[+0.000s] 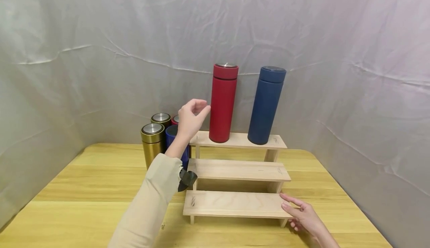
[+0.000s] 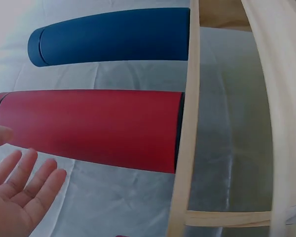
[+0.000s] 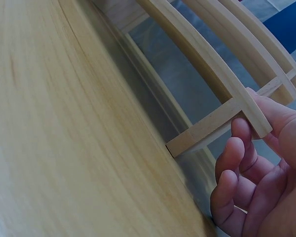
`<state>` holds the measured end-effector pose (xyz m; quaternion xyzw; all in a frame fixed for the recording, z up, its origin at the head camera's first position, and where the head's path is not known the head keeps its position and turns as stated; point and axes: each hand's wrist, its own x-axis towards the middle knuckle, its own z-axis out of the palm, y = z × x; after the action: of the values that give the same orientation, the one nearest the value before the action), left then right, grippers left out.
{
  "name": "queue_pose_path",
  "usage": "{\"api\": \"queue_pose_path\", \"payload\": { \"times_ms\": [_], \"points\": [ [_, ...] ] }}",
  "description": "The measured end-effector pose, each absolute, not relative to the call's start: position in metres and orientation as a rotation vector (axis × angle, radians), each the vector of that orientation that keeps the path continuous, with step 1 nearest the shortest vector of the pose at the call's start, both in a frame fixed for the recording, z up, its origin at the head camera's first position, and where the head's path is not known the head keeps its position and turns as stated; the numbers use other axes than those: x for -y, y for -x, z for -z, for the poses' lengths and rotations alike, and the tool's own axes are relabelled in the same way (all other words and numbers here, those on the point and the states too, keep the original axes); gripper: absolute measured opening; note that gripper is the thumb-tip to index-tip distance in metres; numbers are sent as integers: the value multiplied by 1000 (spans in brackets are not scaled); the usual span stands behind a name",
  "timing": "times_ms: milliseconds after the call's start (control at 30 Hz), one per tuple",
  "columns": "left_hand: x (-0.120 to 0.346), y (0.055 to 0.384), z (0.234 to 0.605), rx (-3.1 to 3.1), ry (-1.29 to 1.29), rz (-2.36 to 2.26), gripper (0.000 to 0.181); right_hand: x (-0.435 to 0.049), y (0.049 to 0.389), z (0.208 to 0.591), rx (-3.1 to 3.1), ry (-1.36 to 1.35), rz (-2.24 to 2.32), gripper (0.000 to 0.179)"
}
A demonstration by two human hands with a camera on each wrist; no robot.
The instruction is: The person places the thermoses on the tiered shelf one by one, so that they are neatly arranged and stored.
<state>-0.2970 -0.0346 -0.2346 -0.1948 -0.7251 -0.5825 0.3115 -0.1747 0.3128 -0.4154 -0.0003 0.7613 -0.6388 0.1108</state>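
A three-step wooden display stand [image 1: 235,204] stands on the table. On its top step a red thermos bottle [image 1: 223,104] is upright, with a blue thermos bottle [image 1: 267,106] to its right. My left hand [image 1: 192,119] is beside the red bottle's left side, fingers loosely bent and holding nothing, as the left wrist view also shows. Down at the right end of the lowest step, my right hand [image 1: 305,218] grips the board's corner. In the right wrist view its thumb lies over the board and fingers [image 3: 241,133] curl under it.
Behind my left forearm several more bottles stand on the wooden table [image 1: 84,188]: a gold one [image 1: 152,143], a darker one [image 1: 161,118], a partly hidden red-rimmed one [image 1: 175,119] and a shiny blue one [image 1: 172,131]. A grey curtain [image 1: 134,54] surrounds the table.
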Motion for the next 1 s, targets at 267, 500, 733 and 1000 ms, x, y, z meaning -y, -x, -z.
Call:
{"api": "queue_pose_path", "payload": {
  "times_ms": [267, 500, 733, 1000],
  "points": [
    [44, 285, 251, 1911, 533, 1588, 17, -312, 175, 417, -2248, -7, 1868, 30],
    [55, 294, 275, 1882, 579, 1628, 19, -312, 173, 415, -2295, -2, 1863, 28],
    [63, 263, 268, 1918, 546, 1583, 15, -312, 175, 415, -2278, 1, 1869, 30],
    [71, 251, 278, 1932, 528, 1612, 13, -313, 175, 416, -2260, 12, 1860, 32]
  ]
}}
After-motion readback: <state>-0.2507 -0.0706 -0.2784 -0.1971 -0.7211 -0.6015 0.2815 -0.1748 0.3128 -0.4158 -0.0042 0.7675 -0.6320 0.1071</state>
